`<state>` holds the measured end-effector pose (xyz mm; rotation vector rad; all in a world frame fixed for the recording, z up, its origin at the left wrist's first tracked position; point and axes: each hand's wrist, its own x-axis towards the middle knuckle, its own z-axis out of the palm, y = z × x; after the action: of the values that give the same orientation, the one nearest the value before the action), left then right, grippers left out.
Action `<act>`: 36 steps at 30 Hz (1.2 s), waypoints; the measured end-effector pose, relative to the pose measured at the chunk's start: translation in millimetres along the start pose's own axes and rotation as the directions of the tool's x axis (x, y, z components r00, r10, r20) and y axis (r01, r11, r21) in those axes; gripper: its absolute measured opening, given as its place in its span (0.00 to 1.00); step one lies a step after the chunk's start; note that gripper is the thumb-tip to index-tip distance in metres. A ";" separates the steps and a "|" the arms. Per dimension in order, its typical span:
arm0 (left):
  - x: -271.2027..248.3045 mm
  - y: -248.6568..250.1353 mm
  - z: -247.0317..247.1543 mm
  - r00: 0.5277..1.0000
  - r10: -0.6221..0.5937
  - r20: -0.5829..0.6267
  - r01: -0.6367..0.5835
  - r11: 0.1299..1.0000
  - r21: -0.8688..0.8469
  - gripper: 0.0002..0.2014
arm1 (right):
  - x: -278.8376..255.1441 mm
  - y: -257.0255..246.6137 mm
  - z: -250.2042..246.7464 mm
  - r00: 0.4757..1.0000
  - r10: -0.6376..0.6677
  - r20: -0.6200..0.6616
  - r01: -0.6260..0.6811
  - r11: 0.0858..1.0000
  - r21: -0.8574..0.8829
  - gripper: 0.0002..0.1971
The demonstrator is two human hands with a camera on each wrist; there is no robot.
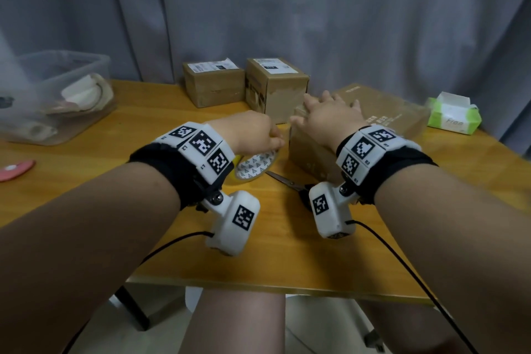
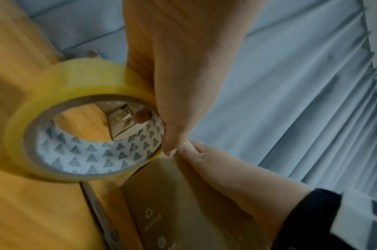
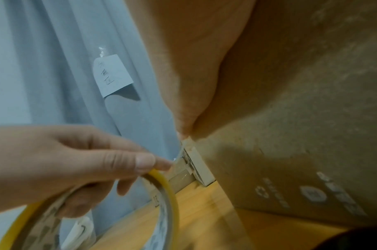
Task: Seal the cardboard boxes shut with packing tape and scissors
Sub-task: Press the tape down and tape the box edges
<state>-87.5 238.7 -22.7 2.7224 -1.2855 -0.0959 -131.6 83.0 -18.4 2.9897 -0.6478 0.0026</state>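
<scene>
The left hand [image 1: 253,135] grips the tape roll [image 1: 255,165], fingers curled through its core and thumb on the yellow outer rim, holding it tilted just above the table [image 1: 143,135] at the near left corner of the large box [image 1: 316,149]. In the left wrist view the core's triangle print faces the camera. The right hand [image 1: 330,115] lies flat on top of the large box at its left end, fingers spread and straight, thumb reaching over the left edge toward the roll; the two thumbs nearly meet there. Whether a strip of tape runs between roll and box I cannot tell, as that spot is blurred. The scissors [image 1: 287,181] lie on the table near the box's near side, blades pointing far-left toward the roll, handles hidden behind the right wrist camera. Two small boxes stand side by side at the far edge of the table, the left one [image 1: 214,83] lower, the right one [image 1: 275,86] taller, both bearing white labels. A clear tub [image 1: 57,95] sits far left, a tissue pack [image 1: 452,116] far right, and a pink object [image 1: 17,169] at the left edge. A grey curtain [image 1: 316,8] hangs behind.
</scene>
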 end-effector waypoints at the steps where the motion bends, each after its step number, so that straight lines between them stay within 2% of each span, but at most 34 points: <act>1: 0.3 -1.0 1.2 1.000 0.002 -0.021 -0.002 1.000 -0.012 0.20 | 1.0 -1.1 1.0 1.000 0.007 -0.009 -0.007 1.000 -0.008 0.34; 5: -1.1 -8.1 11.7 0.987 -0.034 -0.156 0.019 0.995 -0.097 0.21 | 3.3 -2.6 4.1 0.999 0.024 -0.029 -0.024 1.000 -0.016 0.39; 7: 0.0 -6.3 15.7 0.983 -0.035 -0.179 0.013 0.992 -0.123 0.21 | 3.7 -1.9 5.8 0.999 0.023 -0.040 -0.024 0.999 -0.033 0.43; 9: 2.5 -1.5 17.7 0.986 -0.020 -0.168 0.001 0.993 -0.114 0.20 | 3.6 -1.6 7.0 0.999 0.024 -0.045 -0.025 0.999 -0.037 0.44; 15: 2.2 -3.6 1.3 0.997 -0.025 -0.067 0.023 0.999 -0.031 0.19 | 3.4 -4.8 5.8 0.997 0.057 -0.045 -0.057 0.998 0.012 0.34; 21: 5.3 6.9 -4.0 1.000 0.002 -0.012 -0.001 0.997 0.078 0.19 | 6.9 -2.7 7.4 0.998 0.044 -0.035 -0.045 0.999 -0.011 0.36; 25: 6.2 2.2 8.6 0.993 -0.005 -0.117 0.003 1.000 -0.016 0.20 | 6.6 -1.6 10.5 0.998 0.013 -0.062 -0.019 0.996 -0.089 0.44; 31: 5.8 -1.3 22.3 0.975 -0.046 -0.218 0.004 0.982 -0.189 0.24 | 10.7 -4.1 9.6 0.997 0.037 -0.068 -0.039 0.999 -0.024 0.36; 36: 6.0 -9.1 24.6 0.966 -0.099 -0.239 0.024 0.955 -0.296 0.23 | 8.8 -4.0 9.9 0.998 0.023 -0.060 -0.025 0.999 -0.028 0.37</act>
<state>-79.5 237.5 -48.4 2.4308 -1.0254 0.0508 -122.1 82.2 -28.4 2.9415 -0.6713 0.0825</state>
